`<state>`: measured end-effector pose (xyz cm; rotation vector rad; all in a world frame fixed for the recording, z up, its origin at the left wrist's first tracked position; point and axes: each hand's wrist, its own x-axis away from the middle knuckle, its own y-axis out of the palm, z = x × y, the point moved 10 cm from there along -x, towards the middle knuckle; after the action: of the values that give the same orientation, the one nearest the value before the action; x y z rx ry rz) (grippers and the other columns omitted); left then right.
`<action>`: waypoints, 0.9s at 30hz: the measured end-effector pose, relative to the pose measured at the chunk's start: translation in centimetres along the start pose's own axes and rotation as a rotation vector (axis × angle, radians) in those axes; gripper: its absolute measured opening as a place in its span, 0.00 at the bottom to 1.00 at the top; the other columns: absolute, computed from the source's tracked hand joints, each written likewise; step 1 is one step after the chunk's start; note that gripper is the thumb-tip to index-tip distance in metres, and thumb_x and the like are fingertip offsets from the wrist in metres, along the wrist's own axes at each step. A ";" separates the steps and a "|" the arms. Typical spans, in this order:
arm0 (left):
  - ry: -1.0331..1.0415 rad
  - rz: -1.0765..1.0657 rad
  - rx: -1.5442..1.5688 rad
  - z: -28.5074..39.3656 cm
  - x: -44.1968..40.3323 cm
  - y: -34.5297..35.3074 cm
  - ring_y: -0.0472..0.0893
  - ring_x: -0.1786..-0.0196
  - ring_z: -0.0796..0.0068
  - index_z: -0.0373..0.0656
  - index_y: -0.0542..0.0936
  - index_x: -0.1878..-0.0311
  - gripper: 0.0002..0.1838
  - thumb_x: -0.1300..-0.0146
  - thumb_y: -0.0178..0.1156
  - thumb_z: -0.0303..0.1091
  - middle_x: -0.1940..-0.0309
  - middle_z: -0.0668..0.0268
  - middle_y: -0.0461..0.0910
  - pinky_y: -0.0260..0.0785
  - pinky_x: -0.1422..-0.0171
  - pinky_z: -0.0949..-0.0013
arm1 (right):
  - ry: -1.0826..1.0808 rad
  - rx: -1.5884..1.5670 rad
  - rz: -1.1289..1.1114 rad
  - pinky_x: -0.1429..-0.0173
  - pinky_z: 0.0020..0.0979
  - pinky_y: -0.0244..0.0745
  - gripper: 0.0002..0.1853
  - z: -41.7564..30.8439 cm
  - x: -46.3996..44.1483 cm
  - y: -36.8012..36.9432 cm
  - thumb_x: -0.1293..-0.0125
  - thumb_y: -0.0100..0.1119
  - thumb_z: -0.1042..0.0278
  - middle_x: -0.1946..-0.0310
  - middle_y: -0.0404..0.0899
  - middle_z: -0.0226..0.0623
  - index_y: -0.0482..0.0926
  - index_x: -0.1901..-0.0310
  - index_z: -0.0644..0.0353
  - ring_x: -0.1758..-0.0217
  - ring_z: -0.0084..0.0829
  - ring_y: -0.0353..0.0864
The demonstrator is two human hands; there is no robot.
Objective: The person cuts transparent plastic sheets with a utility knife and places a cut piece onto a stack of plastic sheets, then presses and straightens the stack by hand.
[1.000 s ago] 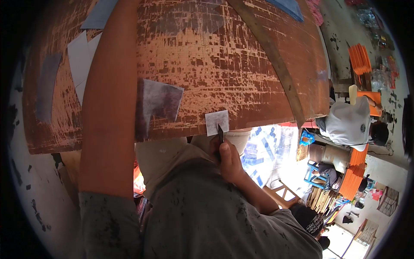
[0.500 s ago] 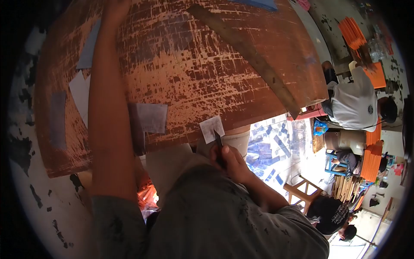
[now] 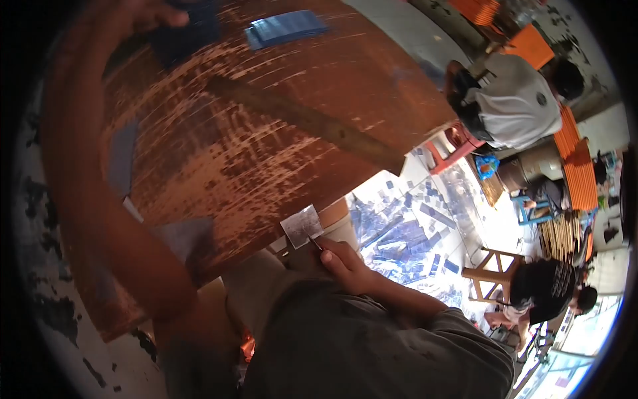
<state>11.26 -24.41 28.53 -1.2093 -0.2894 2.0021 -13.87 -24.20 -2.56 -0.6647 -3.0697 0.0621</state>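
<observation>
My right hand [image 3: 347, 266] is closed on a thin dark tool [image 3: 316, 244], whose tip touches a small whitish square piece [image 3: 301, 225] at the table's near edge. My left arm reaches far across the left side of the scratched brown table [image 3: 379, 73]. At its end, my left hand [image 3: 156, 14] is blurred, fingers apart, beside a dark blue sheet or stack [image 3: 186, 36]. A long dark flat strip [image 3: 309, 121] lies diagonally across the table. Right of the left hand is a stack of blue pieces [image 3: 287, 29].
A grey-blue piece [image 3: 122, 156] and a translucent piece [image 3: 189, 236] lie at the table's left. Blue scraps [image 3: 399, 233] litter the floor beside a wooden stool [image 3: 492, 269]. People in white [image 3: 515, 103] and black [image 3: 541, 286] shirts are at the right. Orange stacks [image 3: 575, 159] stand behind.
The view has turned, and the blue stack now shows fully. My left hand has come into view at the far upper left. My right hand still holds the tool at the square.
</observation>
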 end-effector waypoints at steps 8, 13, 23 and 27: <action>-0.161 -0.463 0.090 5.2 11.2 10.5 0.84 0.68 0.70 0.40 0.83 0.56 0.10 0.39 0.69 0.32 0.70 0.65 0.84 0.74 0.63 0.67 | -0.139 -0.028 0.242 0.68 0.33 0.65 0.32 -1.1 1.4 -4.4 0.22 0.38 0.37 0.75 0.71 0.32 0.74 0.60 0.65 0.74 0.26 0.70; -0.466 -0.434 0.187 1.7 20.0 14.0 0.84 0.65 0.71 0.40 0.82 0.56 0.08 0.35 0.67 0.32 0.69 0.64 0.83 0.74 0.61 0.70 | -0.200 0.184 0.094 0.66 0.45 0.69 0.21 -1.9 1.5 -4.1 0.26 0.53 0.52 0.74 0.73 0.47 0.73 0.52 0.67 0.73 0.53 0.76; -0.612 -0.285 0.397 -1.1 26.1 15.5 0.79 0.68 0.74 0.38 0.81 0.59 0.06 0.31 0.59 0.31 0.72 0.65 0.80 0.72 0.61 0.68 | -0.153 0.307 -0.076 0.62 0.49 0.70 0.21 -1.5 0.5 -1.1 0.29 0.58 0.49 0.72 0.74 0.49 0.72 0.59 0.64 0.67 0.58 0.78; -0.747 -0.167 0.602 -1.0 26.9 15.8 0.77 0.71 0.80 0.38 0.81 0.62 0.07 0.29 0.58 0.30 0.75 0.67 0.78 0.68 0.66 0.71 | -0.169 0.358 -0.092 0.62 0.50 0.71 0.23 -1.5 0.4 -0.4 0.33 0.62 0.47 0.71 0.75 0.49 0.73 0.58 0.63 0.67 0.59 0.77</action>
<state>-2.66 -16.30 1.75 -0.0421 -0.1172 2.0971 -14.37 -24.34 -1.04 -0.5207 -3.1126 0.6819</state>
